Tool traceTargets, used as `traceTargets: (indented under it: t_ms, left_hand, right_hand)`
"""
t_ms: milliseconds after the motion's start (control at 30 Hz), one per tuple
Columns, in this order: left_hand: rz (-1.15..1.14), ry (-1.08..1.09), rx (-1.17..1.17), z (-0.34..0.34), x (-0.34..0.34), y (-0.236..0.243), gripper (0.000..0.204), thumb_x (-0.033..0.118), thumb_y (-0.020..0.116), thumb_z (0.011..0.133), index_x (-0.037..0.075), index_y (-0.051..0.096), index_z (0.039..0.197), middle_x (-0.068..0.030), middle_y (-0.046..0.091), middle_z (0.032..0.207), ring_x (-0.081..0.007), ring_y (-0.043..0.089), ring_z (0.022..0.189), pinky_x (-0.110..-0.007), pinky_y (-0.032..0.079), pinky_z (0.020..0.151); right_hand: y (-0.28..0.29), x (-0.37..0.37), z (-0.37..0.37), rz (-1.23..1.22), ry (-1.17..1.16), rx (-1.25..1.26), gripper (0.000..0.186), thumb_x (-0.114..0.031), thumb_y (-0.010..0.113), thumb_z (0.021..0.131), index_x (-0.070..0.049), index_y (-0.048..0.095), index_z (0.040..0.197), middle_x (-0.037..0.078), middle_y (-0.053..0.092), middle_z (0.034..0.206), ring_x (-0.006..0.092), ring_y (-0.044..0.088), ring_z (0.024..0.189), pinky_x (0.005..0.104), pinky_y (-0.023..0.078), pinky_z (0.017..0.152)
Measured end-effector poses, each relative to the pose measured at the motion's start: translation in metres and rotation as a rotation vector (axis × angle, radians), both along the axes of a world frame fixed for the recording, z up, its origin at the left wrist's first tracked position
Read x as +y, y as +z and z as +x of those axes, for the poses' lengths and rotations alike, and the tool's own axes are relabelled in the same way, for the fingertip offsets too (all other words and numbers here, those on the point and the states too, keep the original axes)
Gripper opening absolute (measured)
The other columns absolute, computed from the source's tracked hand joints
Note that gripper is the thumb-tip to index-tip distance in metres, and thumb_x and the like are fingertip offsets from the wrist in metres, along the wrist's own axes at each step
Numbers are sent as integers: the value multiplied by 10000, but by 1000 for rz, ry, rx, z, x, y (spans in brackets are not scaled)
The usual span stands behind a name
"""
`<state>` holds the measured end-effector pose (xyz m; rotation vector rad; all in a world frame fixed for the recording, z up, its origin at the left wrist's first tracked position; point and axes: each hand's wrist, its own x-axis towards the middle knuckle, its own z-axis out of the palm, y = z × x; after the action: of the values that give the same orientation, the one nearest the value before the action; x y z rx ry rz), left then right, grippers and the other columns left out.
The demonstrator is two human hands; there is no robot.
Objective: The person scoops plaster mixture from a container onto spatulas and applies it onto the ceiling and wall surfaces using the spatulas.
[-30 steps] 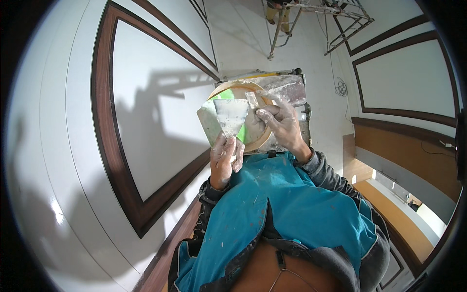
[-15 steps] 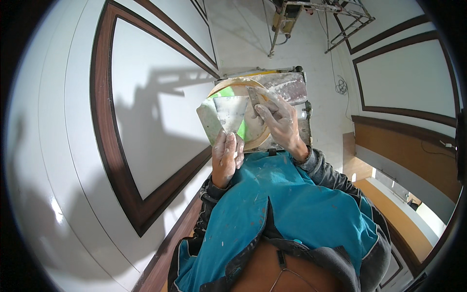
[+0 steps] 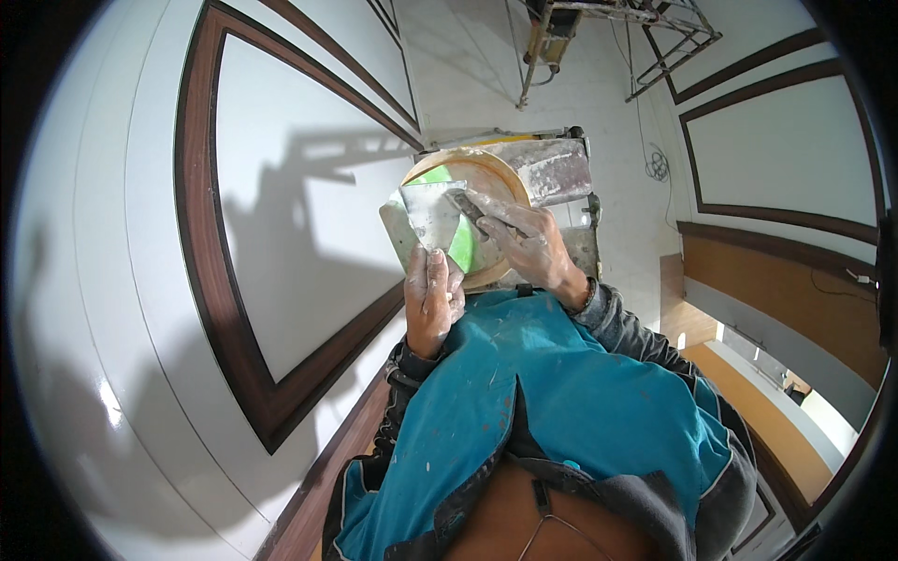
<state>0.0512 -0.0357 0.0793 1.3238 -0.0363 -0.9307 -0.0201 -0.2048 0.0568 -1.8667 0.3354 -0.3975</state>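
Note:
My left hand [image 3: 430, 301], dusted with white, grips a broad putty knife [image 3: 432, 213] by its lower end, its wide white-smeared blade pointing away from me. In my right hand [image 3: 535, 245] is a narrow scraper [image 3: 462, 202], its dark end at the right edge of the broad blade. Whether the two touch or only overlap in view I cannot tell. Beneath both tools sits a round tan bucket [image 3: 514, 179], whitish inside with bright green patches. A pale flat piece [image 3: 396, 227] shows at the bucket's left side, partly behind the broad putty knife.
The bucket stands on a stained platform [image 3: 561, 168] with metal edges. Close on the left rises a white wall with brown-framed panels [image 3: 201, 243]. A metal scaffold frame [image 3: 645, 17] stands farther off on the pale floor, near a coiled cable [image 3: 658, 164].
My right hand has shifted left with the narrow scraper, bringing it from over the bucket to the broad putty knife's edge. The broad blade has tilted and moved slightly left.

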Motion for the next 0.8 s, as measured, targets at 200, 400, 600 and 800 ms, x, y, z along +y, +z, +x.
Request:
traceTargets:
  t_ms: [200, 400, 600, 800]
  left_hand:
    - [13, 22, 28, -4, 0, 4, 248, 307, 436, 1037, 122, 437, 1201, 58, 379, 665, -3, 289, 459, -160, 253, 376]
    - [39, -21, -9, -4, 0, 1, 348, 299, 436, 1037, 84, 401, 1310, 44, 405, 682, -9, 319, 472, -162, 279, 386]
    - [84, -14, -65, -2, 6, -2, 545, 272, 432, 1038, 62, 227, 1497, 38, 407, 679, -16, 339, 501, -161, 299, 416]
    - [62, 15, 6, -4, 11, -8, 563, 263, 438, 1035, 63, 213, 1511, 35, 413, 682, -19, 337, 506, -172, 304, 416]
  right_hand:
    - [-11, -4, 3, 40, -190, -30, 362, -56, 616, 907, 17, 597, 1262, 168, 705, 1049, 137, 659, 893, 290, 527, 796]
    - [-5, -1, 6, -54, -182, -50, 371, -52, 639, 894, 3, 605, 1259, 156, 714, 1013, 119, 654, 811, 279, 534, 732]
    - [1, 5, 5, -81, -43, -126, 369, -35, 632, 890, -1, 608, 1257, 174, 708, 1039, 150, 662, 812, 299, 536, 750]
    - [10, 10, 6, 100, -85, 2, 381, -25, 626, 885, -5, 603, 1265, 197, 700, 1023, 238, 695, 820, 314, 537, 769]
